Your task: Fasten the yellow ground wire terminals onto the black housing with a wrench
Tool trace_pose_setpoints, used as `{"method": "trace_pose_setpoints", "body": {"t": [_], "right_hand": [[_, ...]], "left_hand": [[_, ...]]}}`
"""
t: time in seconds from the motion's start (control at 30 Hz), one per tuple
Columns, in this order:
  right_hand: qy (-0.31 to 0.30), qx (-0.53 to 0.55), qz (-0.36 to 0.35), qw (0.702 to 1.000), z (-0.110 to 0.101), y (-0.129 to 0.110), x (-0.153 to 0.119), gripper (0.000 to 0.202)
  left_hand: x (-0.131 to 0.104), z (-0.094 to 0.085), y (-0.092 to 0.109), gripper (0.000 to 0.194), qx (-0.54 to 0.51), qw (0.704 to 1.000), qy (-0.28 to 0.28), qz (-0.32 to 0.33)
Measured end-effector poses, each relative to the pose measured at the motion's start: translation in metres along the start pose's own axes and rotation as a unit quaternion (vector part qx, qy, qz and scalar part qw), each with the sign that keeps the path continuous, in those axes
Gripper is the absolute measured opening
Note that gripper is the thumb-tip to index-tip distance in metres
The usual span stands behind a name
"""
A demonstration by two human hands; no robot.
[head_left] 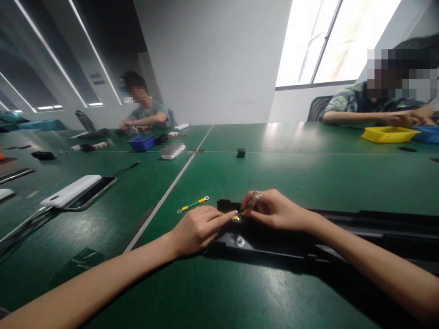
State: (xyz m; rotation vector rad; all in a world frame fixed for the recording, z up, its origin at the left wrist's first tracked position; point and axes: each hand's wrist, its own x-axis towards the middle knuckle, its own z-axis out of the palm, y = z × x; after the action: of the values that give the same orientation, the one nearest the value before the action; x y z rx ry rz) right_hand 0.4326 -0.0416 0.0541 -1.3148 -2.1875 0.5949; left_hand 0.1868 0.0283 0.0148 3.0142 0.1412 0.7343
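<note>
A long black channel-shaped housing point(270, 249) lies on the green table and runs off to the right. My left hand point(200, 226) rests over its left end. The index finger is stretched out, its tip on or beside a small yellow piece point(235, 218) inside the housing; the thumb is hidden. Just right of that fingertip, my right hand point(274, 210) is closed in a pinch, with a ring-like shine at its fingers. What it pinches is small, blurred and partly covered. A short green-and-yellow wire with ring terminals point(193, 204) lies beyond my left hand.
A white power bank point(72, 189) and a phone point(94, 194) with cables lie at left. A small black block point(241, 153) stands ahead. Farther off are a blue bin point(141, 143) and a yellow bin point(389, 135). Two people sit across the table.
</note>
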Motion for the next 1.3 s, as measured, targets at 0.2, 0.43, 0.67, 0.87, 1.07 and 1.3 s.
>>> {"method": "trace_pose_setpoints", "body": {"t": [0.2,0.43,0.67,0.87,1.07,1.3], "right_hand": [[-0.005,0.002,-0.005,1.0,-0.0025,-0.0045,0.0012,0.011],[-0.007,0.003,-0.014,1.0,-0.0036,-0.0033,0.0019,0.015],[-0.009,-0.027,-0.029,0.999,-0.0036,-0.0022,0.004,0.021],[-0.011,-0.033,-0.032,0.999,-0.0048,-0.0046,0.0045,0.027],[-0.009,-0.033,-0.033,0.999,-0.0054,-0.005,0.0036,0.029],[-0.006,-0.027,-0.044,0.999,-0.0048,-0.0028,0.0036,0.027]], "left_hand": [[0.0001,-0.0005,-0.0002,0.041,-0.002,1.0,0.001,-0.002],[0.0018,-0.0019,0.0011,0.04,-0.004,1.0,0.001,-0.001],[0.0015,-0.0017,0.001,0.04,-0.006,1.0,-0.001,-0.002],[0.0017,-0.0018,0.0014,0.04,-0.001,1.0,0.005,0.001],[0.0016,-0.0018,0.0016,0.042,0.0,1.0,0.003,-0.001],[0.0007,-0.0011,0.0008,0.041,0.0,1.0,0.005,0.001]]}}
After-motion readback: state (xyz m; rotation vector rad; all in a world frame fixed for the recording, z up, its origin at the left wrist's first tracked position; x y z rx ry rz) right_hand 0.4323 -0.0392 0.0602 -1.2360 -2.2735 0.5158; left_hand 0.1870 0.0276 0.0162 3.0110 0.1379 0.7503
